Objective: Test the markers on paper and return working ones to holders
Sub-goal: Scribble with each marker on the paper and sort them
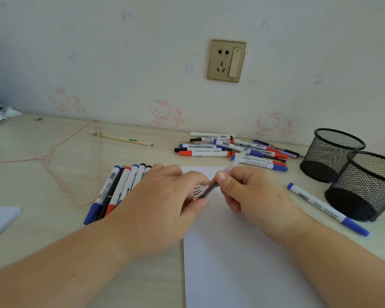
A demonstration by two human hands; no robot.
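A pale wood-grain tabletop (53,174) carries a white paper sheet (231,252) bearing short black strokes. Above it, the left hand (165,196) and right hand (251,192) both pinch one blurred dark-tipped marker (209,187). Two black mesh cylindrical holders (360,185) stand right.

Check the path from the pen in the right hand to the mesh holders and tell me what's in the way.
The right hand holds a blurred dark-tipped pen over the white paper sheet. Toward the two black mesh holders, only one blue-capped white marker lies flat on the desk, easily passed over.
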